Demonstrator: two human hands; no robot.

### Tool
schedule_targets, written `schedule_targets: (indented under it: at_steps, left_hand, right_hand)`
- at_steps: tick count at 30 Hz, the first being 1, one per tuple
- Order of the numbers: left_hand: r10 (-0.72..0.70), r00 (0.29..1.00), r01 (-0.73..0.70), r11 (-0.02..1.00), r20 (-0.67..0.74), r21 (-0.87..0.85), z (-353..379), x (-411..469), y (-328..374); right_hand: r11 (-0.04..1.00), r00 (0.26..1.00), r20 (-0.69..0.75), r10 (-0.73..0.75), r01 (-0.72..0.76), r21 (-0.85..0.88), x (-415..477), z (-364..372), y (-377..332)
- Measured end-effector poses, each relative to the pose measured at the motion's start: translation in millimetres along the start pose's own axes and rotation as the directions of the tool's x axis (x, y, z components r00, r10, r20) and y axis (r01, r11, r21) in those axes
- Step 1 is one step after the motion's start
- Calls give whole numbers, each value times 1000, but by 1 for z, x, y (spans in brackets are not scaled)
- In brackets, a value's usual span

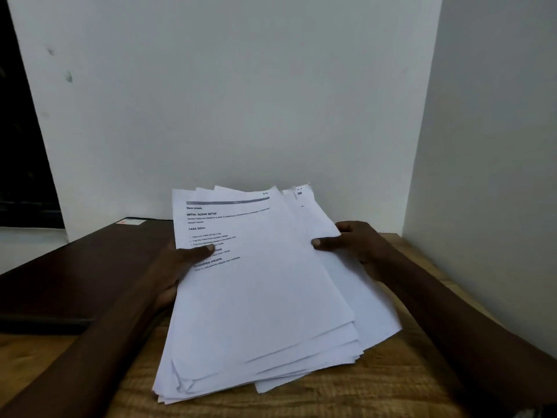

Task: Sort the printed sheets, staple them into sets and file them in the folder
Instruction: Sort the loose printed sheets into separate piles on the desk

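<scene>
The fanned stack of sheets [265,297], with the left hand [168,276] and right hand [355,245] gripping its sides, fills the middle of the tabletop [331,399]. A dark flat slab [84,267] covers the far left corner. The back wall [226,101] and right wall [497,176] close 2 edges. Bare wood lies open along the near edge.

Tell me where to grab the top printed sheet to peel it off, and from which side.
Pinch the top sheet at its near right corner, coming from the right. The stack of printed sheets is fanned there, so that corner stands clear of the edges below. The left hand grips the left edge, thumb on top; the right hand holds the right edge.
</scene>
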State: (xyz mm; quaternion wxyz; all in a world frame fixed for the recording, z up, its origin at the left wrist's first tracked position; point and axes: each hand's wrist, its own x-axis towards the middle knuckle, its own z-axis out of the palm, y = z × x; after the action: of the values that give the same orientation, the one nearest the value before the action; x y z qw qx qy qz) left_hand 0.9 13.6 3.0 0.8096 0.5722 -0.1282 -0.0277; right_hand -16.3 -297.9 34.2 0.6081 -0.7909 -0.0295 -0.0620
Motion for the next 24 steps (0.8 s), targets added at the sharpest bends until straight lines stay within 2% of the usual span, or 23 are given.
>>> schedule_targets:
  at_steps: [2, 4, 7, 9, 10, 12, 14, 15, 17, 19, 22, 24]
  left_hand:
    - [-25, 1000, 25, 999, 19, -26, 1, 1, 0]
    - [-35, 999, 36, 998, 19, -42, 1, 3, 0]
    - [-26, 1000, 27, 998, 9, -52, -1, 1, 1]
    - [1, 999, -2, 1000, -48, -21, -5, 1, 2]
    - [17, 997, -17, 1000, -79, 2, -8, 2, 2]
    - [19, 992, -16, 1000, -122, 26, -14, 9, 1]
    - [-15, 990, 17, 1000, -138, 13, -20, 15, -1]
    - [-33, 991, 33, 999, -126, 4, -22, 16, -3]
    - [-75, 993, 73, 997, -86, -26, -20, 15, -2]
    - [-111, 992, 108, 993, -62, -40, -16, 11, 1]
    - [-121, 992, 118, 991, -44, -58, -6, 6, 1]
    - [-98, 994, 95, 994, -39, -62, -3, 0, 4]
  right_hand:
    - [995, 986, -151, -74, 64, -71, 2, 3, -1]
    - [976, 917, -349, -192, 143, -162, 4, 1, -6]
    - [916, 687, -615, -388, 216, -337, 0, -22, -24]
    - [898, 565, -698, -440, 273, -345, -9, -37, -39]
    - [889, 528, -716, -457, 294, -350, -13, -42, -44]
    - [878, 497, -724, -478, 307, -368, -20, -55, -55]
    - [880, 527, -707, -471, 339, -334, -24, -66, -70]
    - [883, 566, -683, -462, 371, -288, -25, -68, -79]
    - [914, 715, -579, -392, 371, -161, -27, -61, -88]
    - [949, 852, -418, -315, 271, -162, -23, -39, -75]
    - [921, 916, -316, -245, 118, -372, -17, 7, -33]
    - [922, 921, -332, -202, 65, -382, -17, 35, -8]
